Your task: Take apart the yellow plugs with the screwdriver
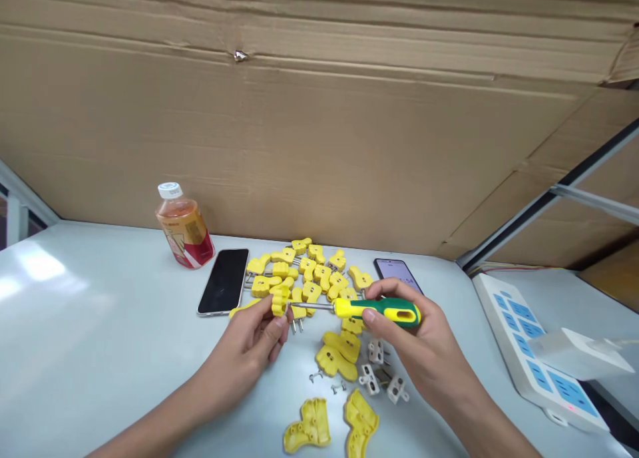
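Between the fingers of my left hand (264, 335) is a yellow plastic plug shell (280, 301), held up off the table. My right hand (419, 331) grips a screwdriver (377, 309) by its green and yellow handle. The shaft lies level and its tip meets the shell beside my left fingertips; the screw itself is too small to make out. Behind and under the hands lies a pile of yellow plugs (312, 291), some with metal prongs showing. Nearer me are yellow shell halves (307, 426), white plug inserts (369, 379) and small screws (338, 386).
At the back left stands a drink bottle (184, 228), near a dark phone (223, 281). A second phone (398, 271) lies behind my right hand. On the right, a power strip (536, 351) has a white charger (579, 353) in it. Cardboard (319, 145) walls the back.
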Demonstrator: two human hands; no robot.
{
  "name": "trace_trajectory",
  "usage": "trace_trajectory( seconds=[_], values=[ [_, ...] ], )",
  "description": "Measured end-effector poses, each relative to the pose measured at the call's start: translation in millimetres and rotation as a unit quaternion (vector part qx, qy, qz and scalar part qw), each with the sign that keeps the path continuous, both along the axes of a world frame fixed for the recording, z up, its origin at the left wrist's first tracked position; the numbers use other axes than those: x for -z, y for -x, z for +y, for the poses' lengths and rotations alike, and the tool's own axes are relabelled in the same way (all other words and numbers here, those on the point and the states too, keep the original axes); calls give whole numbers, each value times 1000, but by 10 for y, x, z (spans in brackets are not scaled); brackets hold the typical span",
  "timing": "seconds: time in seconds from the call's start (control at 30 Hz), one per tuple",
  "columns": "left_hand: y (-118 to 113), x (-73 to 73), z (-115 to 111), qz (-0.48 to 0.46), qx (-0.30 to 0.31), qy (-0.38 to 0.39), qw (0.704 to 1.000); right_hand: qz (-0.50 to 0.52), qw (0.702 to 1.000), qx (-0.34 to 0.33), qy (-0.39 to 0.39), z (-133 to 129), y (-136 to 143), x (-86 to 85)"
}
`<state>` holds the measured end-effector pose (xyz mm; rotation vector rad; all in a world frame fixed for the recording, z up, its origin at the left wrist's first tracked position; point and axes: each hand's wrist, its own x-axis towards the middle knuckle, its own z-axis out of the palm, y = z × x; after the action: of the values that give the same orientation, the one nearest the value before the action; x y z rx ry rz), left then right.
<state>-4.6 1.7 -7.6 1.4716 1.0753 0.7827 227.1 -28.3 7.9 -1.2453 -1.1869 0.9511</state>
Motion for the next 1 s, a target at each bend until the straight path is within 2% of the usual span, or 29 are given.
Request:
trace_trajectory(
  seconds=[0.1, 0.2, 0.27, 0.43, 0.63, 0.83, 1.0],
  values=[
    [-49, 67, -26, -26, 2, 35, 999, 79, 996, 3, 36, 22, 36, 45],
    [-83, 103, -26, -46, -14, 91, 995, 108, 993, -12, 46, 53, 88, 70],
    [-82, 115, -10, -52, -29, 121, 991, 126, 989, -13, 80, 68, 118, 58],
    [-30, 111, 39, -47, -6, 127, 991, 68, 986, 1, 152, 81, 100, 12],
    [-46, 55, 58, -38, -8, 110, 993, 18, 994, -19, 104, 51, -7, -15],
    [-72, -3, 20, -44, -25, 72, 996, -39, 997, -50, 33, 4, 11, -50],
    [-68, 13, 3, -64, -12, 73, 995, -107, 993, -52, 26, 34, -36, -22]
  ],
)
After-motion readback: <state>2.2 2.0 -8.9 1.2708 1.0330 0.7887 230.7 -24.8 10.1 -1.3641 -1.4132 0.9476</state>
